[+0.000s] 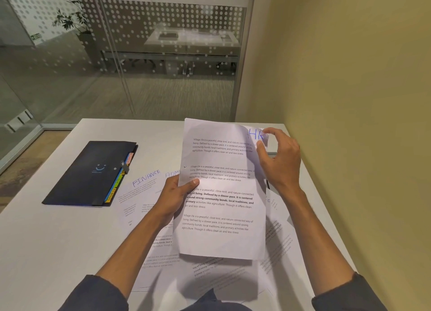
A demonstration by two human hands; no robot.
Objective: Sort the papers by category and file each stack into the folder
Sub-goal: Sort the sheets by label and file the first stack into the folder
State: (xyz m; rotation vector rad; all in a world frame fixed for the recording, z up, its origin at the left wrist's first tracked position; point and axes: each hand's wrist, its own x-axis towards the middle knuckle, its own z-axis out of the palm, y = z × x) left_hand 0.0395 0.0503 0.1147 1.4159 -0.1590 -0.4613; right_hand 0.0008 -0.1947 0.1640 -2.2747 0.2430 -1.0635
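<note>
Two hands hold one sheet [221, 194] above the table's [46, 240] near right part: my left hand [173, 199] pinches its left edge, thumb on top, and my right hand [279, 161] curls its top corner back, thumb and forefinger closed on it by the blue "HR" mark. Loose papers [144, 194], marked FINANCE and ADM, lie spread beneath. The folder [91, 173] rests shut toward the left edge. I judge sorting barely begun, nothing filed.

Held sheet [221, 194] hides most of ADM-marked paper [171, 174]; folder [88, 173] tab txt partly unreadable
</note>
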